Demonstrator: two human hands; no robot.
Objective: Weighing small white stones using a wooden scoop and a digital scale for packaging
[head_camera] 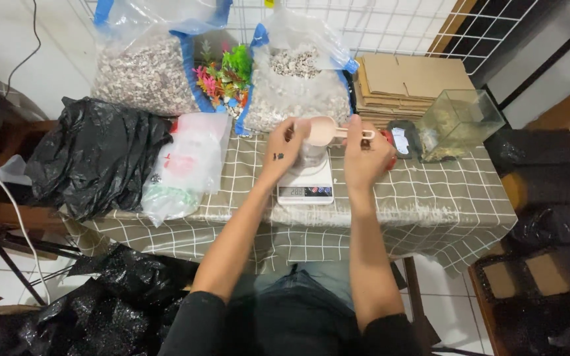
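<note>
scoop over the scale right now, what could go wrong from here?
1. The right hand holds the beige scoop by its handle above a small clear container on the white scale; gravel could miss it and scatter over the checked cloth.
2. The left hand is at the container, so pressure may skew the reading.
3. The open gravel bag stands right behind; a bump could tip it.

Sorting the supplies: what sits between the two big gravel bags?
A cluster of colourful plastic plants, wedged between the left gravel bag and right gravel bag, head view.
</note>
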